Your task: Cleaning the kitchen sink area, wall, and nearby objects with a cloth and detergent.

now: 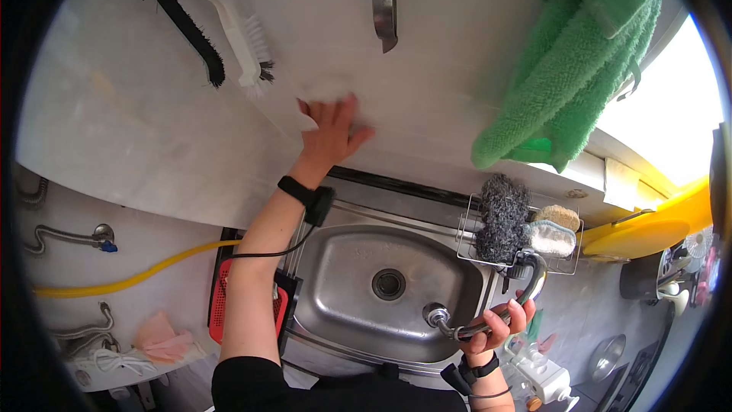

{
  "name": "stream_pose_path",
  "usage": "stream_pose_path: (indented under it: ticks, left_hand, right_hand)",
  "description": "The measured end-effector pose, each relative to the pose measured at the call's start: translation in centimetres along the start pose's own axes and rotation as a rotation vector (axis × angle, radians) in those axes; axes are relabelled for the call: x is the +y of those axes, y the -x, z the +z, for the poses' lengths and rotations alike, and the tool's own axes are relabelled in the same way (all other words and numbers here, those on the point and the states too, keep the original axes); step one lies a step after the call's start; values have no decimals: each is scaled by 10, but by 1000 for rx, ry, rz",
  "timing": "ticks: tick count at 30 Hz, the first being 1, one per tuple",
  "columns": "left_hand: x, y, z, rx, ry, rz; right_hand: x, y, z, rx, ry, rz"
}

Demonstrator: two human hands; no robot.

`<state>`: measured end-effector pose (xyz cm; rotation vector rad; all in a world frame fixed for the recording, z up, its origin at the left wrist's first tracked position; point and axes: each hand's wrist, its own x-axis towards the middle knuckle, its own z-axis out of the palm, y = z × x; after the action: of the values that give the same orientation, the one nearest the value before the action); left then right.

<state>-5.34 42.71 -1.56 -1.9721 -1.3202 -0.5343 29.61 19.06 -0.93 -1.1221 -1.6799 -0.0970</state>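
My left hand lies with spread fingers on or just at the pale wall, above the sink's back edge; nothing shows in it. My right hand is closed around the curved chrome faucet spout, whose round head points over the stainless steel sink. No water is plainly visible. Behind the spout a wire rack holds a grey scouring pad and sponges. Both wrists bear black straps, with a cable at each.
A green towel hangs at the upper right. A black brush and a white brush hang at the upper left. A red basket stands left of the sink. Bottles and a metal bowl are at the right.
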Motion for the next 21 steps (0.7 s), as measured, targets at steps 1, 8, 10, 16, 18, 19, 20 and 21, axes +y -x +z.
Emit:
stream_pose_path:
  ticks: [1, 8, 10, 16, 18, 19, 20, 21]
  left_hand:
    - [13, -38, -18, 319, 135, -181]
    - [70, -10, 3, -197, 464, -114]
    - [86, 6, 9, -674, 775, -88]
    - [127, 33, 41, -289, 487, 184]
    - [136, 21, 35, -578, 771, 261]
    - [143, 20, 40, -578, 773, 264]
    - [149, 19, 45, -498, 785, 391]
    - [155, 18, 49, -416, 793, 516]
  right_hand:
    - [1, 1, -1, -3, 11, 2]
    - [-2, 1, -1, 22, -23, 33]
    - [-1, 0, -2, 10, -15, 24]
    - [-1, 0, -1, 1, -49, 35]
    - [2, 3, -1, 22, -30, 19]
    - [1, 3, -1, 23, -27, 21]
    - [1, 2, 1, 25, -37, 14]
    - [0, 1, 2, 27, -46, 7]
